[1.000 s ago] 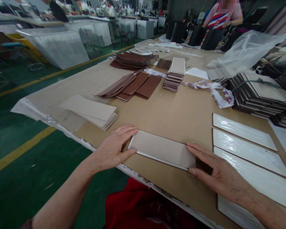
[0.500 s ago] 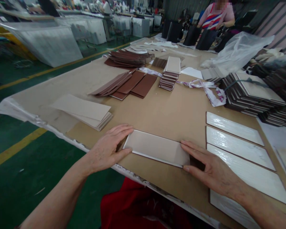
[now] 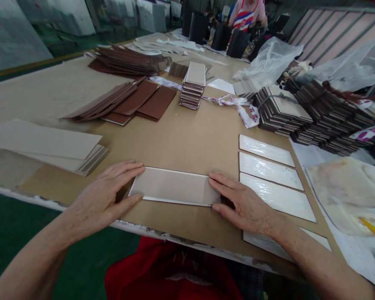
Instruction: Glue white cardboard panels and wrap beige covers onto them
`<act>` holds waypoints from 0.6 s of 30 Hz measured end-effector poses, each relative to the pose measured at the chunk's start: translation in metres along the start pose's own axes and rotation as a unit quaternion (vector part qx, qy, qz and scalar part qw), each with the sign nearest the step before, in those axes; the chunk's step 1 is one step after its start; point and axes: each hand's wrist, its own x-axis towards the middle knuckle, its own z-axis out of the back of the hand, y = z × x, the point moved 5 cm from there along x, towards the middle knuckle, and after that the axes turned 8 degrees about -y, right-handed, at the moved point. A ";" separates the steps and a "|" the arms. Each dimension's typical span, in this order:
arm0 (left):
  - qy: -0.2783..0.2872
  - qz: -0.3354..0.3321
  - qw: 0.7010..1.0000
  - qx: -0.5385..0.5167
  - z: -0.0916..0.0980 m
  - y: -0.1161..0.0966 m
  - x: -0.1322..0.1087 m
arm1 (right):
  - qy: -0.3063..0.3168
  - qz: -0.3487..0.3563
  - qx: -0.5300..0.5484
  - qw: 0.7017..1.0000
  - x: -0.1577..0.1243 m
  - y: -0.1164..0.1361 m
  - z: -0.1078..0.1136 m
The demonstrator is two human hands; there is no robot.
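- I see a flat beige rectangular panel (image 3: 175, 186) just inside the tan-topped table (image 3: 200, 137)'s near edge.
- The person's left hand (image 3: 101, 193) grasps its left end between thumb and fingers.
- The right hand (image 3: 242, 202) grips its right end likewise.
- Glossy white rectangular panels (image 3: 273, 195) lie farther right.

Flat beige rectangular panel (image 3: 175, 186) looks matt and smooth, kinda like card. The white rectangular strips (image 3: 275, 196) are super glossy, almost wet-looking. Flat brown leather-like pieces (image 3: 158, 104) look pretty dull, the see-through plastic sheet (image 3: 268, 58) is crinkly, and the tan desk (image 3: 200, 135) is matt.
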 end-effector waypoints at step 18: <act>-0.003 -0.008 1.000 0.007 0.000 -0.004 0.001 | 0.026 0.009 -0.086 0.996 0.005 0.014 0.001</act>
